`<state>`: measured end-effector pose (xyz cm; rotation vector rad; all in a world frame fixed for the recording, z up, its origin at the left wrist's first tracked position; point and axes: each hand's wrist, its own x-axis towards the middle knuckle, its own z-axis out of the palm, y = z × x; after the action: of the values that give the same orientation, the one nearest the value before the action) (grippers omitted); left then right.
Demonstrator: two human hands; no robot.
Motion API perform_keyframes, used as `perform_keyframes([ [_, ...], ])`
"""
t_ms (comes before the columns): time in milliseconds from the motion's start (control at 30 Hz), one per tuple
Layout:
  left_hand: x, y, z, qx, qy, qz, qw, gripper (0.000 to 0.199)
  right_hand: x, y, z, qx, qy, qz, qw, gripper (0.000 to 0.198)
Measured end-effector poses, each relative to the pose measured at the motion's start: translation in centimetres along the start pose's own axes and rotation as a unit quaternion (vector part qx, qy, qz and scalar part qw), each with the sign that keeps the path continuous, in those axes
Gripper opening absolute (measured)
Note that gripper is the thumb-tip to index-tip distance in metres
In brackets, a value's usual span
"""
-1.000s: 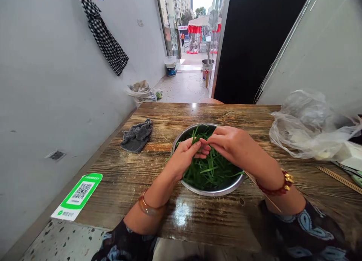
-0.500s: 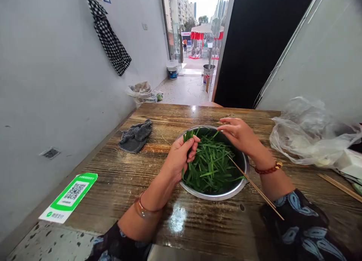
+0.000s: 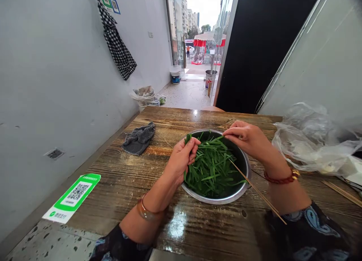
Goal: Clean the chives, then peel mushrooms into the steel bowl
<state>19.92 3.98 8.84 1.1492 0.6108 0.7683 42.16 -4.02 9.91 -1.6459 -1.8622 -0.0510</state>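
A round metal bowl [image 3: 220, 199] on the table holds many cut, flat green garlic chives [image 3: 212, 166]. Over its left rim, my left hand [image 3: 182, 155] is closed round a small bunch of garlic chives, whose tips poke out above the thumb. My right hand [image 3: 246, 140] is at the far right rim, thumb and forefinger pinched on the end of a green chive leaf. A thin wooden skewer [image 3: 258, 192] leans across the near right rim, its upper end among the chives and its lower end near my right sleeve.
A grey cloth [image 3: 139, 139] lies at the table's [image 3: 135, 189] far left. The green QR-code card [image 3: 72, 196] is at the left edge. Clear plastic bags [image 3: 313, 136] and several skewers [image 3: 343, 192] lie on the right. Buckets [image 3: 175, 75] stand near the doorway.
My right hand has gone from spread fingers to a pinch on a chive leaf, shifting slightly right. The left hand keeps its bunch. The whole view has shifted a little.
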Motion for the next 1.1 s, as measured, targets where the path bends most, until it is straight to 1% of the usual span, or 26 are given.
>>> perform_keyframes([
  [100, 0.1, -0.2, -0.1, -0.01, 0.012, 0.014, 1.0, 0.023, -0.1, -1.2, -1.1, 0.104, -0.01, -0.024, 0.994, 0.023],
  [200, 0.2, -0.4, -0.2, -0.014, 0.026, 0.033, 0.999, 0.023, -0.2, -2.1, -1.9, 0.202, -0.026, -0.04, 0.978, 0.022],
  [267, 0.2, -0.4, -0.2, -0.011, 0.037, 0.044, 0.998, 0.022, -0.4, -2.8, -2.5, 0.238, -0.031, -0.028, 0.97, 0.017],
  [333, 0.1, -0.4, -0.1, -0.011, 0.046, 0.056, 0.997, 0.023, -0.6, -3.5, -2.9, 0.255, -0.039, -0.003, 0.966, 0.012],
  [400, -0.1, -0.2, 0.2, -0.016, 0.037, 0.061, 0.997, 0.023, -0.7, -4.3, -3.0, 0.282, -0.05, -0.001, 0.958, 0.008],
  [467, -0.3, -0.1, 0.4, -0.023, 0.0, 0.05, 0.998, 0.024, -0.6, -5.2, -2.8, 0.302, -0.051, -0.033, 0.951, 0.008],
  [533, -0.6, 0.1, 0.7, -0.028, -0.048, 0.027, 0.998, 0.025, -0.4, -6.0, -2.2, 0.278, -0.041, -0.066, 0.957, 0.008],
  [600, -0.8, 0.1, 0.8, -0.02, -0.087, 0.004, 0.996, 0.026, -0.1, -6.5, -1.3, 0.227, -0.028, -0.082, 0.97, 0.01],
  [667, -1.0, 0.2, 0.9, 0.004, -0.111, -0.005, 0.994, 0.027, 0.0, -6.9, -0.4, 0.181, -0.017, -0.087, 0.98, 0.012],
  [733, -1.1, 0.3, 0.9, 0.036, -0.12, 0.001, 0.992, 0.029, 0.1, -7.0, 0.3, 0.14, -0.007, -0.084, 0.987, 0.012],
  [833, -1.1, 0.4, 0.9, 0.076, -0.125, 0.013, 0.989, 0.029, 0.2, -6.6, 0.7, 0.1, 0.022, -0.057, 0.993, 0.011],
  [900, -1.0, 0.4, 0.8, 0.077, -0.118, 0.002, 0.99, 0.03, 0.2, -5.9, 0.8, 0.094, 0.049, -0.033, 0.994, 0.012],
  [1000, -0.7, 0.5, 0.4, 0.011, -0.079, -0.01, 0.997, 0.028, 0.4, -4.6, 0.8, 0.098, 0.062, 0.0, 0.993, 0.016],
  [1100, -0.3, 1.1, -0.2, -0.097, -0.057, 0.009, 0.994, 0.023, 0.4, -3.8, 0.5, 0.106, 0.057, 0.029, 0.992, 0.02],
])
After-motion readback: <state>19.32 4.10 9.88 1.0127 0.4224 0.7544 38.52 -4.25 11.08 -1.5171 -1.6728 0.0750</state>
